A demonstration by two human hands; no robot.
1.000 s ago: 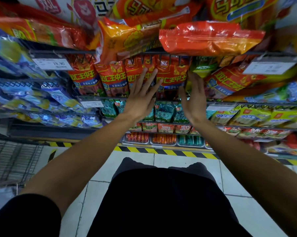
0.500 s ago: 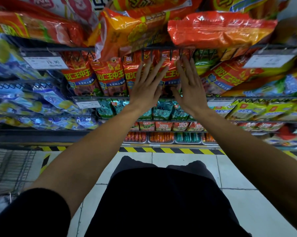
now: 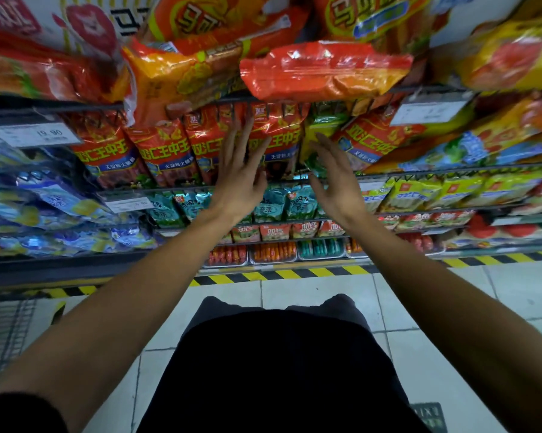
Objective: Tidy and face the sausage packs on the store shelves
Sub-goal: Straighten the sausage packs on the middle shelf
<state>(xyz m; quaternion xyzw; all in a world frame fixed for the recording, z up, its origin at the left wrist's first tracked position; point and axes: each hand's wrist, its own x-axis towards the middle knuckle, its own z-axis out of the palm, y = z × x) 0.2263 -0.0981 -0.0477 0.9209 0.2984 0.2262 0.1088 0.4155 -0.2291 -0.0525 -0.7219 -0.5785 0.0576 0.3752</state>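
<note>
Your left hand (image 3: 238, 182) is raised at about 11 o'clock from your waist, fingers straight and spread, the fingertips lying on the front of a red sausage pack (image 3: 276, 135) in the row standing on the wire shelf (image 3: 450, 170). Your right hand (image 3: 335, 179) is up at 1 o'clock, also flat with relaxed fingers, its fingertips at the green-and-yellow pack (image 3: 321, 132) just right of that red one (whether they press it or only hover, you cannot tell). Neither hand is curled round anything.

More red packs (image 3: 163, 151) of the same kind stand upright to the 9 o'clock side of your left hand, and another leans tilted at 3 o'clock beyond the green one. Directly above your hands, at 12 o'clock, an orange-red bag (image 3: 322, 73) juts out over the upper shelf edge. A price tag (image 3: 34, 134) reading 19.90 hangs at 10 o'clock. Teal packs (image 3: 273, 204) sit on the shelf below your wrists, and a yellow-and-black stripe (image 3: 294, 273) runs along the floor.
</note>
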